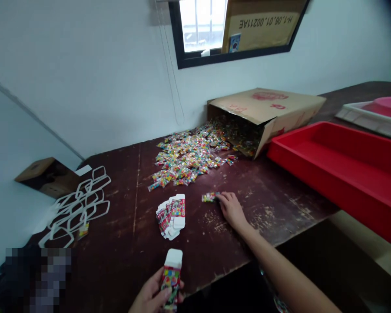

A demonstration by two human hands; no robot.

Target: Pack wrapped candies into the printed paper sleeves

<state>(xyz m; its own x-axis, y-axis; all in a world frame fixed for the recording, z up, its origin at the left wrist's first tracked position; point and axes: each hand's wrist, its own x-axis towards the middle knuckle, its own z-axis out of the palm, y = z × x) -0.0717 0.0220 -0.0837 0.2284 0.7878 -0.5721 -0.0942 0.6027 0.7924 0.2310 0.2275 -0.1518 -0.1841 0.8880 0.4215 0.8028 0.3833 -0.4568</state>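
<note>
My left hand (156, 293) is closed around a small printed carton (172, 278) at the bottom centre, its white end flap pointing away from me. My right hand (230, 208) reaches over the dark table, its fingertips on a small clear packet of coloured candies (210, 197). Between the two hands, a fanned stack of flat printed cartons (172, 216) lies on the table. Farther back is a large pile of candy packets (189, 154), spilling from a cardboard box (267, 104) on its side.
A red tray (339, 161) extends along the right, with a white tray (374, 119) behind it. White loops (80, 206) lie on the table's left part beside a small brown box (50, 176). The table's front edge runs below my right forearm.
</note>
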